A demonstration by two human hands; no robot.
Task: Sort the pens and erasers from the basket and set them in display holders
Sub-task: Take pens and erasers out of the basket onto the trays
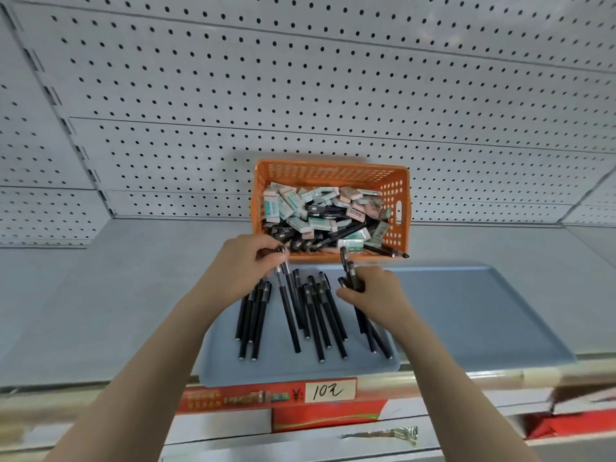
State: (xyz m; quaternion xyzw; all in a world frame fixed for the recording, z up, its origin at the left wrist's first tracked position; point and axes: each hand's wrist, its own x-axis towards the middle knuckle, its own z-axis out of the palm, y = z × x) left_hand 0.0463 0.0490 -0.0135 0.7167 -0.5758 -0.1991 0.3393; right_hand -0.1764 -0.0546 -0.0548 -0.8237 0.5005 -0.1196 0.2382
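Nearest, under the shelf edge, a red box [326,416] sits on a lower level, and a handwritten price tag [330,390] reading 10 is fixed to the front strip of the shelf [116,295] above it. On that grey shelf lies a blue tray [466,311], its near left corner reaching the shelf edge. A loose spread of black pens [313,315] lies on the left part of the tray, mostly pointing towards the person, some overlapping. Both bare forearms reach in from below. The left hand [245,261] is over the far left edge of the tray, its grip curled round the upper ends of two pens [288,305] that slant down into the spread. The right hand [373,295] is just to the right of the spread, its grip clenched round a small bundle of pens [348,271] whose caps stick up past the fingers and whose barrels run out below the palm. Just beyond the tray stands an orange basket [330,175] with perforated walls, tilted towards the person. It holds a jumble of boxed erasers [290,201] mixed with more black pens, and one stray pen [390,251] pokes out over its near right corner. Behind everything rises a grey pegboard [300,95].
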